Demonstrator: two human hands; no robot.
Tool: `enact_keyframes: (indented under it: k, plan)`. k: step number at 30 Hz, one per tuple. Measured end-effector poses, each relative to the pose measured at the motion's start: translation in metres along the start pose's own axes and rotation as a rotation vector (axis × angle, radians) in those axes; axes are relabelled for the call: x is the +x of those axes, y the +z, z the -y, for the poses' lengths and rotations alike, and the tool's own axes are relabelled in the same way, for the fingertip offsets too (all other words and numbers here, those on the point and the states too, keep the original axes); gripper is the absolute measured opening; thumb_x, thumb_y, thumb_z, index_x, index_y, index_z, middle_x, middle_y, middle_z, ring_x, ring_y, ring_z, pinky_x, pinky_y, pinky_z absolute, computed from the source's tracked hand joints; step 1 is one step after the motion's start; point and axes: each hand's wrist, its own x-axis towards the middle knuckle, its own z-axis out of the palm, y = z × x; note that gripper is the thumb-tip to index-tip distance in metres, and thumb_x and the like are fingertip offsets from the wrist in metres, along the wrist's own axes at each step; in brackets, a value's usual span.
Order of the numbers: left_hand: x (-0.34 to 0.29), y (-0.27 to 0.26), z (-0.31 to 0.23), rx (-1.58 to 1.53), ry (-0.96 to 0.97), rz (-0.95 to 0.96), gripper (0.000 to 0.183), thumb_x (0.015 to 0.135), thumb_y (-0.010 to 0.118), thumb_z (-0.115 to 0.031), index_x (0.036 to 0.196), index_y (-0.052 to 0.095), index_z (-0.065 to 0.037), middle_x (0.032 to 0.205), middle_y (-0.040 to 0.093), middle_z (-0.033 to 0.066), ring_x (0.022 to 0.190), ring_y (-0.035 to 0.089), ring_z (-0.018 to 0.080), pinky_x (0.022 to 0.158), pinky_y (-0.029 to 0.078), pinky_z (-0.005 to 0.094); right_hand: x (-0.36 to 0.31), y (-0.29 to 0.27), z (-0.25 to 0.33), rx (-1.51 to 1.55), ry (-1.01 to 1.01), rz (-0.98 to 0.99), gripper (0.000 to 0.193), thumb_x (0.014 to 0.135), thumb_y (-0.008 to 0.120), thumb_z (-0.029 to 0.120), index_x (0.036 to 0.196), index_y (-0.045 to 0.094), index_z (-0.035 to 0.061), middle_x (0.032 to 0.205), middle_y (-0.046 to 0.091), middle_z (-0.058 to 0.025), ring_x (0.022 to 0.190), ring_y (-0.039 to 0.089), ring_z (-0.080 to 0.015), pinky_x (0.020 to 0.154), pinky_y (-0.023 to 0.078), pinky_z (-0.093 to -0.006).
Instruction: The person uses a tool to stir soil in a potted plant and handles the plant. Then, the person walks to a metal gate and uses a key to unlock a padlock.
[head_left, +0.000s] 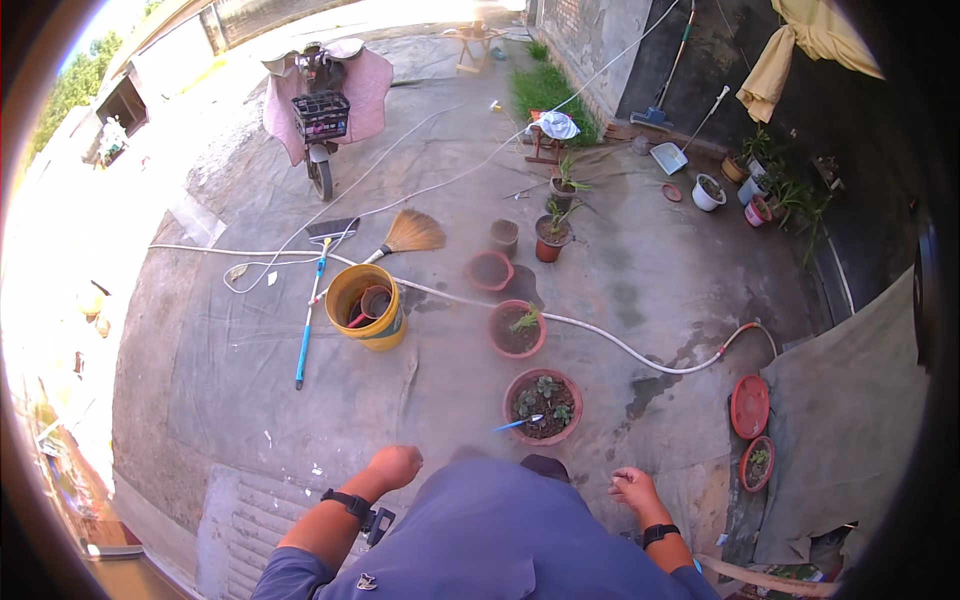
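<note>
My left hand (397, 466) is closed in a loose fist above the ground, with nothing visible in it. To the right of my body, my right hand (633, 487) hangs loosely curled, fingers a little apart and apparently holding nothing. Between them and farther out stands a round reddish pot (573, 432) with small leafy plants. A small blue-handled trowel (517, 424) lies across its left rim, blade over the soil. Beyond it are a pot with a small green sprout (517, 330) and a soil-filled pot (489, 270). Neither hand touches a pot.
A yellow bucket (366, 306) holding small pots stands left, beside a blue-handled squeegee (310, 315) and a broom (412, 233). A white hose (620, 345) crosses the ground. Red dishes (750, 407) lie right. Farther off are a scooter (320, 110), potted plants (553, 228) and a dustpan (669, 157).
</note>
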Motion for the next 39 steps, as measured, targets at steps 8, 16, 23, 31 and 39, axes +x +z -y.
enact_keyframes:
  k: [8, 16, 23, 31, 39]
  plan:
    - [-0.009, 0.008, -0.006, -0.069, -0.086, -0.05, 0.028, 0.087, 0.051, -0.028, 0.096, 0.067, -0.007, 0.095, 0.066, 0.0168, 0.094, 0.061, 0.0344, 0.084, 0.047, 0.042, 0.019, 0.007, 0.048, -0.08, 0.012, 0.022, 0.02, 0.088, 0.058, 0.017, 0.095, 0.063, -0.0008, 0.073, 0.063, -0.0076, 0.07, 0.066, -0.0167, 0.057, 0.051, -0.0267]
    - [0.005, -0.003, -0.031, 0.026, -0.092, 0.014, 0.033, 0.084, 0.056, -0.036, 0.088, 0.066, -0.005, 0.091, 0.066, 0.0184, 0.09, 0.061, 0.0366, 0.08, 0.049, 0.0427, 0.018, -0.013, 0.024, 0.023, -0.044, -0.015, 0.023, 0.09, 0.056, 0.024, 0.091, 0.061, 0.0013, 0.073, 0.064, -0.0062, 0.066, 0.065, -0.016, 0.056, 0.051, -0.0268]
    - [0.038, 0.007, -0.026, -0.05, 0.045, -0.007, 0.028, 0.085, 0.054, -0.031, 0.089, 0.065, -0.006, 0.09, 0.066, 0.0184, 0.09, 0.061, 0.0364, 0.079, 0.049, 0.0417, -0.011, -0.029, -0.026, 0.219, 0.169, -0.089, 0.025, 0.091, 0.054, 0.028, 0.094, 0.062, 0.0038, 0.079, 0.065, -0.007, 0.063, 0.063, -0.015, 0.057, 0.052, -0.0287]
    - [0.056, 0.01, -0.033, -0.065, 0.075, 0.056, 0.023, 0.084, 0.054, -0.027, 0.09, 0.066, -0.008, 0.091, 0.067, 0.0146, 0.09, 0.063, 0.0325, 0.08, 0.049, 0.0386, -0.033, -0.027, -0.062, 0.25, 0.231, -0.168, 0.029, 0.092, 0.052, 0.028, 0.102, 0.061, 0.0024, 0.086, 0.065, -0.0098, 0.066, 0.065, -0.0186, 0.057, 0.053, -0.0301]
    - [0.055, 0.013, -0.032, -0.178, 0.054, 0.07, 0.024, 0.084, 0.054, -0.028, 0.087, 0.067, -0.008, 0.085, 0.069, 0.0105, 0.085, 0.065, 0.0287, 0.078, 0.05, 0.0368, -0.029, -0.026, -0.056, 0.297, 0.23, -0.158, 0.025, 0.091, 0.051, 0.022, 0.106, 0.06, 0.0029, 0.091, 0.065, -0.009, 0.07, 0.066, -0.018, 0.059, 0.052, -0.0286]
